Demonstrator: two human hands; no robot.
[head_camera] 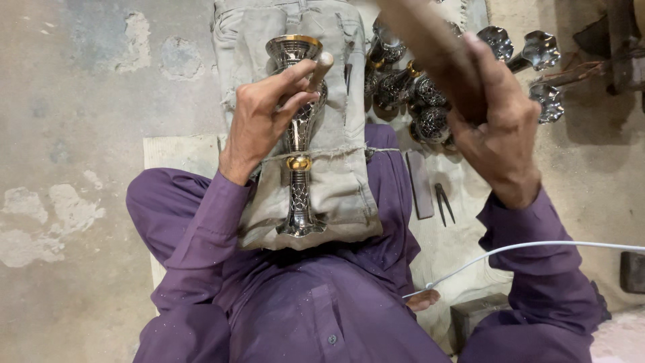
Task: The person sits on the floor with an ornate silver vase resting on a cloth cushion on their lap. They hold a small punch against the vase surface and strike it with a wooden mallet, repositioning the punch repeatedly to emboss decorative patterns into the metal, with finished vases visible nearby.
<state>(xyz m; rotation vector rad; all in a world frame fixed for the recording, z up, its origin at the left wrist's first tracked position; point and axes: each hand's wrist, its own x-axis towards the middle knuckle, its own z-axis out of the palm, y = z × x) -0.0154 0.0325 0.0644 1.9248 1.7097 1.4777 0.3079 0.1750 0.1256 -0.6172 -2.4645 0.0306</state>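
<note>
The floor (80,134) is bare grey concrete, worn and blotchy, with pale patches (40,222) where the surface has flaked away at the left and more near the top. A light mat (178,151) lies on it in the middle, its edge showing at the left. At the right the ground (591,168) is sandier and dusty, and dark shadows fall across the top right corner. A dark block (631,271) sits at the right edge. The light is even and soft, like daylight.
</note>
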